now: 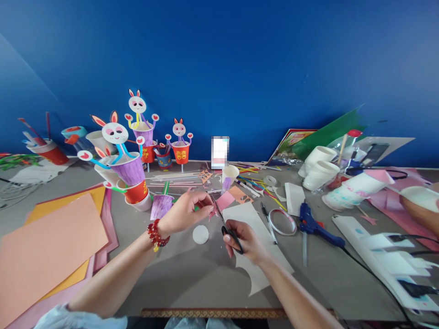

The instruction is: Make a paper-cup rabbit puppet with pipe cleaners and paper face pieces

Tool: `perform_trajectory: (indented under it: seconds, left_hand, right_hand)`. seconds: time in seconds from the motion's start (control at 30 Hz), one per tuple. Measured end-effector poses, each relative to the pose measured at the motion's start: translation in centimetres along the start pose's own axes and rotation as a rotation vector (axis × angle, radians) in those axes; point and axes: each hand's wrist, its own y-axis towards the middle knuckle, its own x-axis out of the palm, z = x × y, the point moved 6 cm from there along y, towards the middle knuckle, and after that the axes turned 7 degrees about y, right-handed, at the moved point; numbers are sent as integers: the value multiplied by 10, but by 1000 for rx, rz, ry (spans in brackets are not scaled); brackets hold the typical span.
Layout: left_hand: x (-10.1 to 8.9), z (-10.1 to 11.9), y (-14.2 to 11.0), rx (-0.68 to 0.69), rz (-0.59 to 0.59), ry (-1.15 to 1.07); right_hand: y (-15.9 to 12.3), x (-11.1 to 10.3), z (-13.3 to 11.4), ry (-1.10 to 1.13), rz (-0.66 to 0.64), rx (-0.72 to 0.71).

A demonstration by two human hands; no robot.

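Observation:
My left hand [187, 211], with a red bead bracelet on the wrist, pinches a small pink paper piece [210, 211] above the grey table. My right hand [244, 240] grips black-handled scissors [226, 226], whose blades point up and left into the pink piece. A white paper disc [200, 234] lies on the table just below my hands. A sheet of white paper [252, 217] with cut-out edges lies under my right hand.
Stacked orange, yellow and pink paper sheets [51, 242] lie at left. Paper-cup rabbits [125, 160] stand behind them. A blue glue gun [313, 226], tape roll [282, 221], white cups [318, 167], straws and scraps crowd the right. Another person's arm [420, 210] shows at far right.

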Motion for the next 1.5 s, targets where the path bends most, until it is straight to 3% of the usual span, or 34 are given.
perform_trajectory:
  seconds: [0.37, 0.9, 1.13, 1.5]
  left_hand:
    - [2, -12, 0, -47, 22, -150]
    - [-1, -5, 0, -21, 12, -97]
    - [-5, -5, 1, 8, 106, -66]
    - [-4, -6, 1, -43, 85, -104]
  right_hand:
    - [0, -3, 3, -30, 20, 2]
    - [1, -3, 4, -54, 21, -5]
    - [1, -3, 2, -63, 32, -7]
    - [0, 0, -1, -39, 40, -12]
